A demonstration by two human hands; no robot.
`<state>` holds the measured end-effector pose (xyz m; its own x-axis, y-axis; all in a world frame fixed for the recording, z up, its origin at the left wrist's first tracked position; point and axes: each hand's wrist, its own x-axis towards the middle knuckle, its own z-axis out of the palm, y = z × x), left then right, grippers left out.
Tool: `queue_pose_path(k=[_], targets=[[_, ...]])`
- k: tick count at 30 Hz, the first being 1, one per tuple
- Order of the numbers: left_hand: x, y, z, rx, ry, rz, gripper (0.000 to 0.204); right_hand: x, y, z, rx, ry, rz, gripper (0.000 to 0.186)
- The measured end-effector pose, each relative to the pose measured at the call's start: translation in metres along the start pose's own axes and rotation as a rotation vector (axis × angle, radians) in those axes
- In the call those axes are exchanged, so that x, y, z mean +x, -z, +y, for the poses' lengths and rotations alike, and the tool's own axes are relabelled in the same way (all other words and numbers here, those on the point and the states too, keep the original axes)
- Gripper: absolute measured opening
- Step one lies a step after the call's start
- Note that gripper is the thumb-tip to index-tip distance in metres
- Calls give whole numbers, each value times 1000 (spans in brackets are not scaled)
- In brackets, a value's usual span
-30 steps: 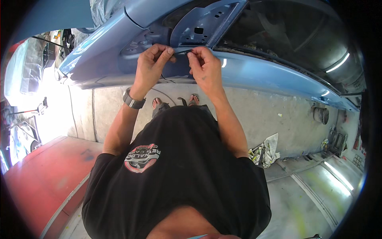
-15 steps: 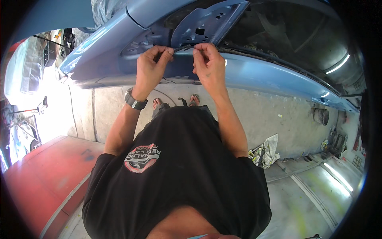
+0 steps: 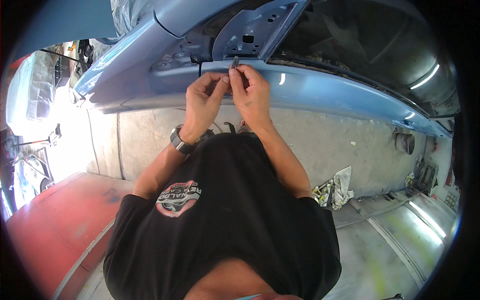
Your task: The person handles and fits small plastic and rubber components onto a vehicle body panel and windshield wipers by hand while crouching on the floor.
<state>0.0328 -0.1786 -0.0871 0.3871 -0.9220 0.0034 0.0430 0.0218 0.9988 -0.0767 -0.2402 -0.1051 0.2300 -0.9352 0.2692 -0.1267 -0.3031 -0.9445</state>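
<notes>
The right hand (image 3: 254, 92), at upper centre of the frame, is pinched shut on a small dark clip (image 3: 235, 62), held upright between thumb and forefinger just above the knuckles. The left hand (image 3: 202, 100) is set close beside it on the left, its fingertips curled in and meeting the right hand's fingers at the clip; whether they grip the clip itself cannot be told. The clip stands touching the upper edge of the blue car body panel (image 3: 320, 92), just below the slotted blue bracket (image 3: 250, 35). A wristwatch (image 3: 180, 141) is worn on the left wrist. Judged from this, the clip is being seated on the panel edge; it should be kept square to the edge and pressed evenly, as a tilted clip would likely bind or drop to the concrete floor (image 3: 310, 145).
</notes>
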Motion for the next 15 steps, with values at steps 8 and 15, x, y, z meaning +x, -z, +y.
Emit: queue_pose_path(k=[8,15], targets=[[4,10,-1,248,-74,50,22,11,21,-5,-14,-168,-202,15],[20,11,-1,310,-128,16,20,26,46,-25,245,-461,-405,15]])
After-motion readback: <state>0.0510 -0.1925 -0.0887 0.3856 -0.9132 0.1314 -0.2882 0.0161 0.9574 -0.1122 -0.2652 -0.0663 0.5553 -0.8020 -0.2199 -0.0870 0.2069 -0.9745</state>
